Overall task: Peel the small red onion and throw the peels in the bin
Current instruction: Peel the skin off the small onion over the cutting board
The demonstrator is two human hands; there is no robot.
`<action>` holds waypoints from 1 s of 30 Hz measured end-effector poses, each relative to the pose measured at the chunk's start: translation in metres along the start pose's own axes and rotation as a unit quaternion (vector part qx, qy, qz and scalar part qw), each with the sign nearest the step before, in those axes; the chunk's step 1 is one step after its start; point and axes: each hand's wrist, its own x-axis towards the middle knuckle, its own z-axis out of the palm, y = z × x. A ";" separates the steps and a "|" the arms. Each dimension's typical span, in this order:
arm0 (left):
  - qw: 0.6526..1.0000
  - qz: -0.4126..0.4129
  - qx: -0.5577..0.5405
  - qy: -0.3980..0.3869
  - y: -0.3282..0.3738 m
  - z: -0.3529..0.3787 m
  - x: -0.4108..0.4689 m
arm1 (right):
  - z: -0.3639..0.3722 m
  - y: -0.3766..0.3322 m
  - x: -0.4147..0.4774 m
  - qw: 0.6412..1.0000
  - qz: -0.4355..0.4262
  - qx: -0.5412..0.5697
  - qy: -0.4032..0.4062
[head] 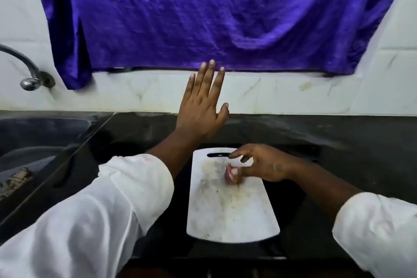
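Note:
A white, stained cutting board lies on the dark counter in front of me. My right hand rests over its upper part and pinches a small pinkish-red onion between thumb and fingers, touching the board. My left hand is raised above the counter behind the board, palm down, fingers spread, holding nothing. Both arms wear white sleeves. No bin is in view.
A dark sink lies at the left, with a metal tap on the tiled wall above it. A purple cloth hangs across the wall behind the counter. The black counter stretches to the right.

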 end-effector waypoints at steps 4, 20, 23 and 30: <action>0.999 0.014 -0.003 -0.048 0.021 0.010 -0.053 | 0.053 0.007 -0.013 0.998 -0.002 0.014 0.054; 0.916 -0.109 -0.386 -0.009 0.027 0.068 -0.093 | 0.070 0.032 0.027 0.897 -0.060 0.324 0.296; 0.894 -0.116 -0.431 0.029 0.031 0.076 -0.094 | 0.072 0.037 0.027 0.884 -0.066 0.347 0.307; 0.911 -0.087 -0.399 0.052 0.035 0.070 -0.093 | 0.074 0.033 0.023 0.895 -0.071 0.331 0.289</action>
